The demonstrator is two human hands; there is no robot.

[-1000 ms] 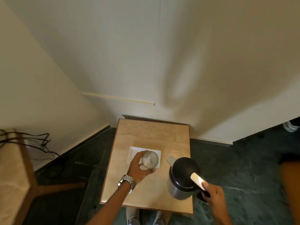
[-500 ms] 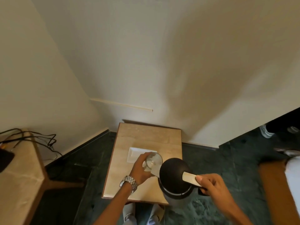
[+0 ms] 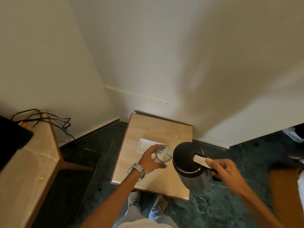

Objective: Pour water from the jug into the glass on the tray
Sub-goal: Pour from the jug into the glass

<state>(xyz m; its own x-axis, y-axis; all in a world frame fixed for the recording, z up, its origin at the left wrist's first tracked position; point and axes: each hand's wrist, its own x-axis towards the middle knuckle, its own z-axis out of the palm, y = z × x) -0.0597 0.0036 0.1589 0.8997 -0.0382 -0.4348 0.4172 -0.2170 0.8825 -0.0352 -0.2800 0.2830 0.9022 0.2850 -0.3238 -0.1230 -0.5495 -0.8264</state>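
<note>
Head view: pour looks just starting. Left hand (image 3: 150, 160) wraps its fingers around the glass (image 3: 162, 153), at the near right end of the white tray (image 3: 144, 144) on the small table (image 3: 158, 129); can't tell if it's lifted. Right hand (image 3: 225, 170) is closed on the handle of the jug (image 3: 189, 163), thumb on the lid lever, spout tipped at the rim. No stream visible, glass looks near empty; filling and setting down remain. Count: one glass, one jug, one tray, two hands.
</note>
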